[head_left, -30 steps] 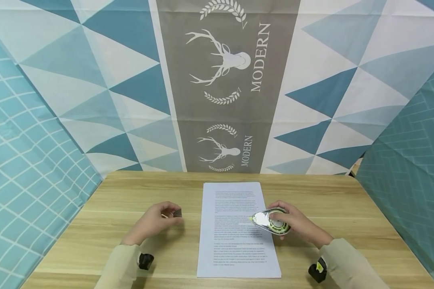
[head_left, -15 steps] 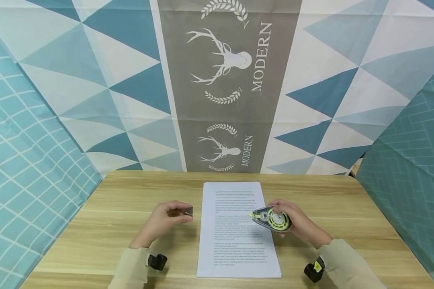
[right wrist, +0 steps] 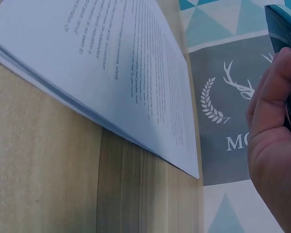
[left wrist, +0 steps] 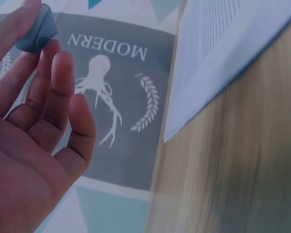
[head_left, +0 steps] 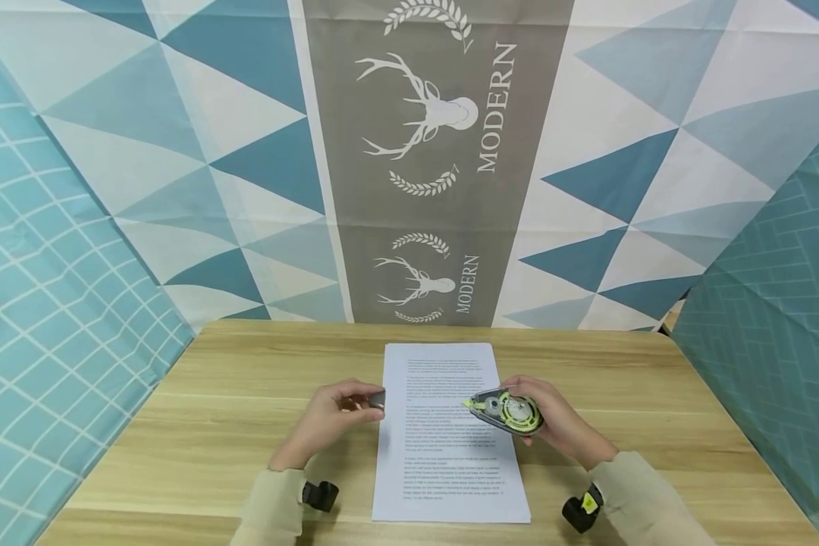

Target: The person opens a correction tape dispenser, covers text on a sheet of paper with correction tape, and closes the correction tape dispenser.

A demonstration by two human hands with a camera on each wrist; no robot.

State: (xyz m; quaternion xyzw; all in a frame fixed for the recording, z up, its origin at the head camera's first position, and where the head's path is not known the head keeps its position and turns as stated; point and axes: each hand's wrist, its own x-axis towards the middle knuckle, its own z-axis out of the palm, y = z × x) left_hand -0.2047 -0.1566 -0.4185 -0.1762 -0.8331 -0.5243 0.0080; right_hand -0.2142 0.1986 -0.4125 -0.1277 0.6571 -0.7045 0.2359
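Observation:
My right hand (head_left: 546, 413) grips a correction tape dispenser (head_left: 506, 412) with a yellow-green wheel, its pointed yellow-green tip turned left over the paper stack. Thumb and index finger of my left hand (head_left: 337, 417) pinch a small dark grey translucent cap (head_left: 378, 400) at the stack's left edge. In the left wrist view the cap (left wrist: 39, 30) sits at the fingertips, with the other fingers loosely bent. A thick stack of printed paper (head_left: 444, 497) lies on the wooden table between both hands. Only part of the dispenser (right wrist: 285, 30) shows in the right wrist view.
The wooden table (head_left: 218, 425) runs back to a patterned cloth (head_left: 416, 205) with deer heads and triangles. Blue tile-patterned cloths (head_left: 54, 303) hang at the left and right sides. Each wrist wears a dark camera mount (head_left: 321, 495).
My left hand has moved right with the cap, from over the bare table to the stack's left edge. The dispenser has shifted slightly left, tilting so its silvery glare is gone.

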